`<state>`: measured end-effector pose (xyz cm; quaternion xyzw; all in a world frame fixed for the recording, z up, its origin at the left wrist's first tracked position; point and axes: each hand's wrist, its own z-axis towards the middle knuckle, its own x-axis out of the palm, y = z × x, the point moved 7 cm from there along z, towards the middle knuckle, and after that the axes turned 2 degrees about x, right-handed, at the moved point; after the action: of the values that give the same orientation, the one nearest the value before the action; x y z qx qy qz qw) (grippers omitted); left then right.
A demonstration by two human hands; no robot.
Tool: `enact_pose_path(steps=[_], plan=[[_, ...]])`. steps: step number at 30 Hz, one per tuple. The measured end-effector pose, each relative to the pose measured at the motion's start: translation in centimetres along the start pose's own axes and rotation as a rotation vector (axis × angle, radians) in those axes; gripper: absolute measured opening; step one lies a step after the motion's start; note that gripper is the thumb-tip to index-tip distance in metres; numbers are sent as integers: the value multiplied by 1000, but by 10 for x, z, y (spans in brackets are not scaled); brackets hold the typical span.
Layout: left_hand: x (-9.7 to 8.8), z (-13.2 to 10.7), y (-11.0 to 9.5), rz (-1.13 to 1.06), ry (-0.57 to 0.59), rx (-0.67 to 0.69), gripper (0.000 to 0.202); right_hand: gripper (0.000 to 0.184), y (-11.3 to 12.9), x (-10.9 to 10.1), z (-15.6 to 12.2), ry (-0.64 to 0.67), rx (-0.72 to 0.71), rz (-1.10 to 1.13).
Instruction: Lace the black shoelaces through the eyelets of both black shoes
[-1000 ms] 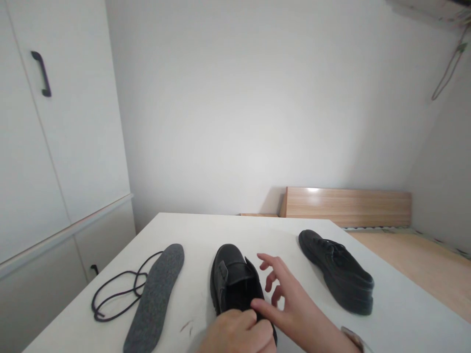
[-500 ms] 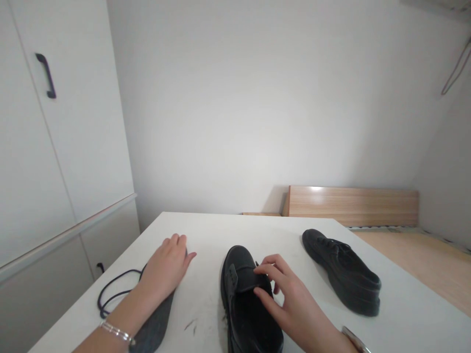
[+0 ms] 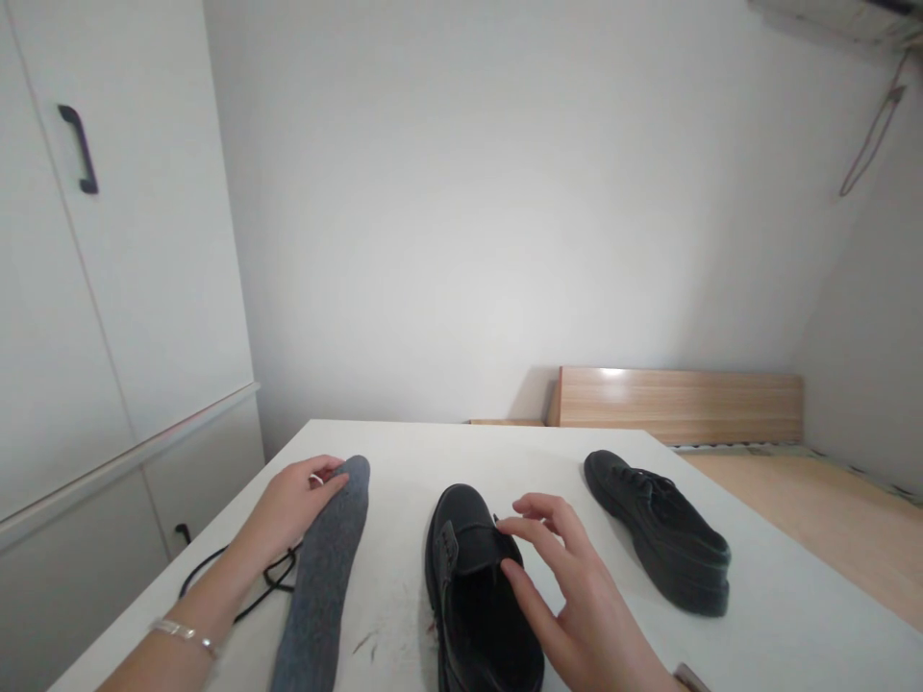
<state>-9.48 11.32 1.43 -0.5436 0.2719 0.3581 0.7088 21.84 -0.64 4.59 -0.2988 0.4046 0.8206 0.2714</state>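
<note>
Here, left hand (image 3: 288,505) pinching insole (image 3: 324,577) edge; right hand (image 3: 569,596) (fingers loose) atop shoe (image 3: 468,577).

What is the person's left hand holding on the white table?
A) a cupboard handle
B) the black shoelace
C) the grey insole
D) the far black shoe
C: the left hand grips the toe end of the grey insole, while the black shoelace lies loose beside it on the table and the right hand rests at the near black shoe.
</note>
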Motion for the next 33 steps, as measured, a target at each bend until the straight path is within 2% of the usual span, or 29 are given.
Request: enact_pose_path(steps=[2,4,6,8,9,11,13,15,17,19,21,24,26,29,31,33], plan=[[-15,-8,-19,-209,-26,15,42,29,9,-3,1,-19,-11,50],[-28,-20,-39,-547,-73,-8,46,35,17,1,3,10,-5,131],[-35,-34,-63,-796,-116,-9,48,51,26,13,5,78,-5,217],[-40,-48,-87,-906,-180,20,47,68,35,27,6,140,2,262],[-41,-54,-98,-940,-219,47,44,69,40,32,6,160,15,255],[-39,-63,-116,-996,-274,96,39,60,49,37,7,179,54,186],[-34,-68,-128,-1051,-297,137,36,48,57,31,9,187,87,90],[-27,-69,-136,-1138,-256,202,31,34,61,15,11,167,81,43],[-20,-67,-144,-1185,-146,322,30,17,60,-9,15,108,61,39],[-8,-66,-151,-1033,18,425,31,7,55,-36,19,32,41,14],[11,-66,-152,-676,158,471,38,12,49,-60,22,-4,43,-75],[42,-68,-151,-191,296,523,62,18,42,-81,23,112,74,-259],[58,-69,-153,-60,320,559,46,19,38,-86,18,272,93,-369],[69,-61,-158,-49,270,536,9,20,37,-89,5,488,79,-481],[72,-52,-159,-84,224,499,14,20,39,-89,-3,574,38,-519],[73,-43,-156,-133,180,457,24,17,46,-90,-4,568,-24,-541]])
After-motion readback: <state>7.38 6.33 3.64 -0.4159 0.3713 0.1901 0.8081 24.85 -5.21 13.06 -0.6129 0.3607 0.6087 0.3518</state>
